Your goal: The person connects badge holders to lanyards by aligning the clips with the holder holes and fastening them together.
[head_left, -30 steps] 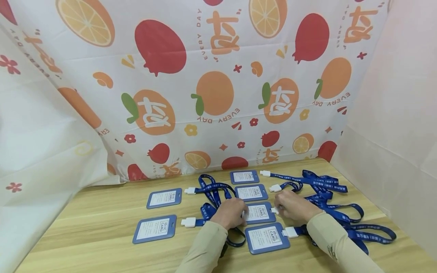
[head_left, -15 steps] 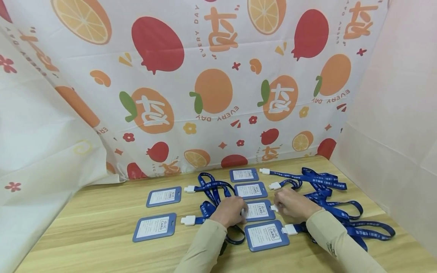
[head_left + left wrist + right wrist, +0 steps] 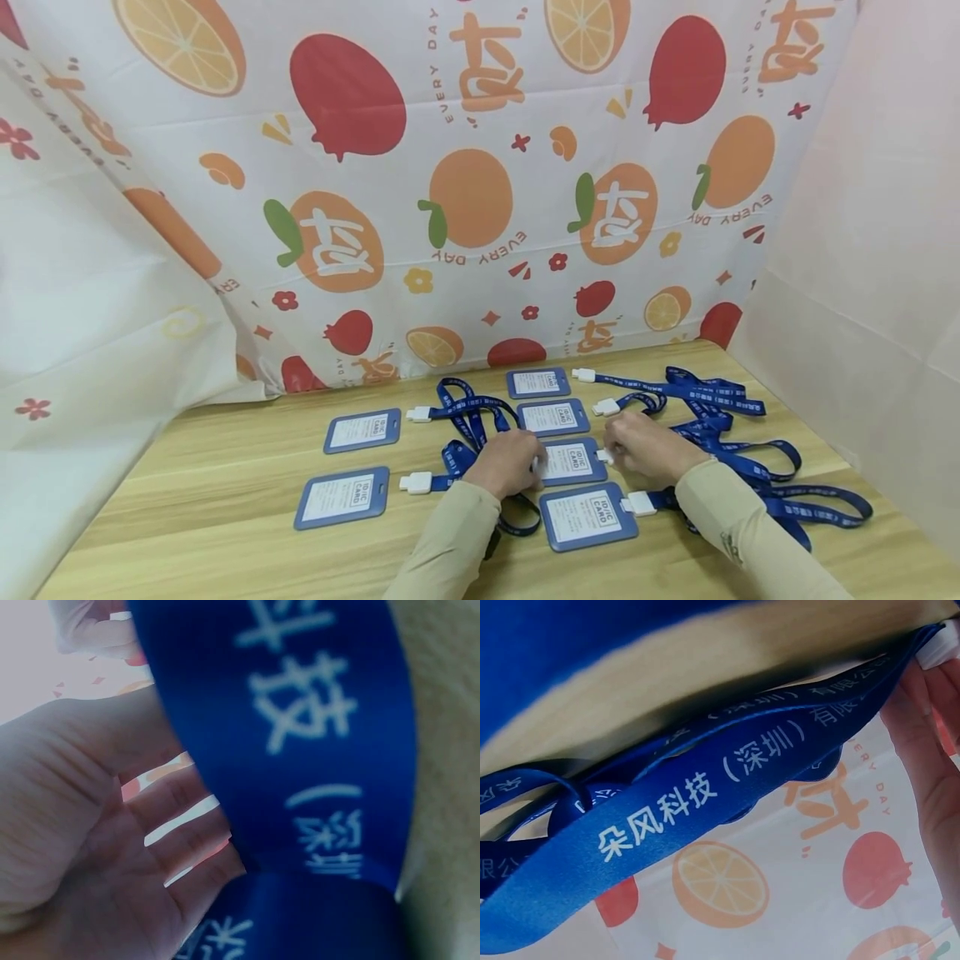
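In the head view my left hand (image 3: 506, 462) holds the left edge of a blue ID card holder (image 3: 573, 461), the third from the back in the right-hand column. A small white patch shows by its fingertips, too small to identify. My right hand (image 3: 648, 447) pinches the white clip (image 3: 604, 456) of a blue lanyard at that holder's slot end; whether clip and slot are joined is unclear. The right wrist view shows the clip (image 3: 939, 646) between the fingers, with the printed lanyard (image 3: 682, 802) trailing. A lanyard strap (image 3: 300, 735) covers much of the left wrist view.
Other card holders (image 3: 587, 517) lie in front and behind, with two more (image 3: 342, 497) at left. White-clipped lanyards (image 3: 417, 482) lie between the columns; tangled blue straps (image 3: 750, 450) spread at right. A fruit-print cloth (image 3: 465, 275) stands behind the wooden table (image 3: 210, 500).
The head view has tilted slightly, so everything sits a little higher in it. Both hands keep their places at the card holder and the lanyard clip.
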`<action>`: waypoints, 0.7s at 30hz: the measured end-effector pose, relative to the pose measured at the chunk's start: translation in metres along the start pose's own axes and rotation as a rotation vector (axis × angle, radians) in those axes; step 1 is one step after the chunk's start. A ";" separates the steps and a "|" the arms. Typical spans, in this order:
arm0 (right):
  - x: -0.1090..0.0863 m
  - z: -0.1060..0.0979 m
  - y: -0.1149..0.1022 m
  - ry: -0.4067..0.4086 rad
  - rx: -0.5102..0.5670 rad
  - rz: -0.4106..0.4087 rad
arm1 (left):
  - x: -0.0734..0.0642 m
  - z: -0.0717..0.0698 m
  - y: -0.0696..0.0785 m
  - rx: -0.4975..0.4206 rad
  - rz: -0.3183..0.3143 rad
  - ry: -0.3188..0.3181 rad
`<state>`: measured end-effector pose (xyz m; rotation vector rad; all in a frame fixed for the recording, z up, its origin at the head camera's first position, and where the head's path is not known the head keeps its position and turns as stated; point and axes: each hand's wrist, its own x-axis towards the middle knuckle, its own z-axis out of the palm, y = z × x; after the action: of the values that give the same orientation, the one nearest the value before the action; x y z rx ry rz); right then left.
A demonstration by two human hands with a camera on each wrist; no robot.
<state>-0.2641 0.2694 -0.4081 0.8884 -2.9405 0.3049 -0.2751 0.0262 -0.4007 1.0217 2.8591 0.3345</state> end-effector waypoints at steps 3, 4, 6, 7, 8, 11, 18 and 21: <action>0.000 -0.001 0.000 0.000 0.002 0.006 | 0.001 0.000 0.001 0.006 0.001 0.004; 0.000 -0.001 0.000 0.004 0.002 -0.005 | 0.001 0.000 0.001 0.007 -0.001 0.004; 0.000 -0.001 0.000 0.009 0.003 -0.018 | 0.001 0.000 0.001 0.011 -0.002 0.003; 0.001 0.000 0.000 0.014 0.001 -0.024 | 0.001 0.000 0.001 0.012 -0.001 0.004; 0.001 0.000 0.001 0.017 0.000 -0.028 | 0.000 0.000 0.001 0.012 0.000 0.005; 0.000 0.000 0.001 0.021 -0.004 -0.023 | 0.000 0.000 0.000 0.015 0.010 0.009; 0.001 0.001 0.001 0.001 -0.003 -0.017 | 0.000 0.001 -0.001 0.014 0.027 0.017; 0.000 0.000 0.001 -0.006 -0.004 -0.012 | 0.000 0.000 0.000 0.012 0.021 0.008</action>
<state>-0.2648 0.2696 -0.4084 0.9071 -2.9392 0.2963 -0.2752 0.0258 -0.4011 1.0550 2.8629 0.3235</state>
